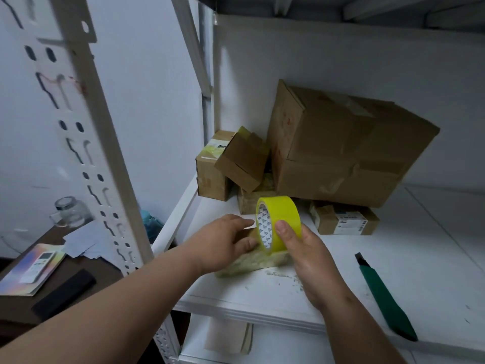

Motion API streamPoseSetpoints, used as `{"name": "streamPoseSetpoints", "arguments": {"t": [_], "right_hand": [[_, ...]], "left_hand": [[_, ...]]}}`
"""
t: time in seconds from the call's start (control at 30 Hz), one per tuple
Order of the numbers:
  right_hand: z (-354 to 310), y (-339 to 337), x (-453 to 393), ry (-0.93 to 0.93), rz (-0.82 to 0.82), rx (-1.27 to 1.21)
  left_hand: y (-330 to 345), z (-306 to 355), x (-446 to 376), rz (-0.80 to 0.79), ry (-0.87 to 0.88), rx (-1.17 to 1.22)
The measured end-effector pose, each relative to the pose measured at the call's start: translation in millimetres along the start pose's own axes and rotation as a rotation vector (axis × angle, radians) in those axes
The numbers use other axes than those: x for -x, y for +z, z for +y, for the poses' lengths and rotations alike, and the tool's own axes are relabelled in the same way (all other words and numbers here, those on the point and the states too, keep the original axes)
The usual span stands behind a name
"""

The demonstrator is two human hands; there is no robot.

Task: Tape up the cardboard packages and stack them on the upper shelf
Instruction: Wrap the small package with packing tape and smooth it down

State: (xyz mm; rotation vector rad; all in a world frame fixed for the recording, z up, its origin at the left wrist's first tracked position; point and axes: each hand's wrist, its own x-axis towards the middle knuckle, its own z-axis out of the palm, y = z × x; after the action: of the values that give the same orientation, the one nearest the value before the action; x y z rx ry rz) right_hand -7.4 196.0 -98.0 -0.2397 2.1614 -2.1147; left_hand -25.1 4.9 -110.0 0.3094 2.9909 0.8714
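Tape could crease or stick askew, since the right hand (309, 248) grips the yellow roll (279, 222) while left fingers (246, 224) press flat on the small package (252, 261) at six o'clock of the shelf (393, 258).

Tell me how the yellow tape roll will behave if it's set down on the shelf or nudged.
The yellow tape roll is round and held on edge by the right hand, so on its rim it would probably roll across the smooth white shelf. Laid flat, likely stable. It looks rigid and light enough for a one-hand grip.
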Motion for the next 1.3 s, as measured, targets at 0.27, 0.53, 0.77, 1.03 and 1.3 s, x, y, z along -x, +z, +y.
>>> {"name": "streamPoseSetpoints", "arguments": {"t": [0.27, 0.53, 0.77, 1.03, 1.3], "right_hand": [[2.4, 11.6, 1.2, -0.003, 0.061, 0.016], [9.4, -0.7, 22.1, 0.026, 0.102, -0.002], [35.0, -7.9, 65.9, 0.065, 0.122, 0.155], [15.5, -14.8, 60.7, 0.0, 0.118, 0.014], [24.8, 4.5, 38.6, 0.015, 0.04, 0.083]], "left_hand": [[-1.4, 0.4, 3.7, -0.173, -0.018, -0.167], [8.1, -9.1, 6.9, -0.172, -0.012, -0.319], [6.7, -10.6, 3.8, -0.163, -0.058, -0.316], [7.1, -5.3, 10.1, -0.136, -0.169, 0.225], [32.3, -19.2, 14.7, 0.092, -0.044, -0.086]]}}
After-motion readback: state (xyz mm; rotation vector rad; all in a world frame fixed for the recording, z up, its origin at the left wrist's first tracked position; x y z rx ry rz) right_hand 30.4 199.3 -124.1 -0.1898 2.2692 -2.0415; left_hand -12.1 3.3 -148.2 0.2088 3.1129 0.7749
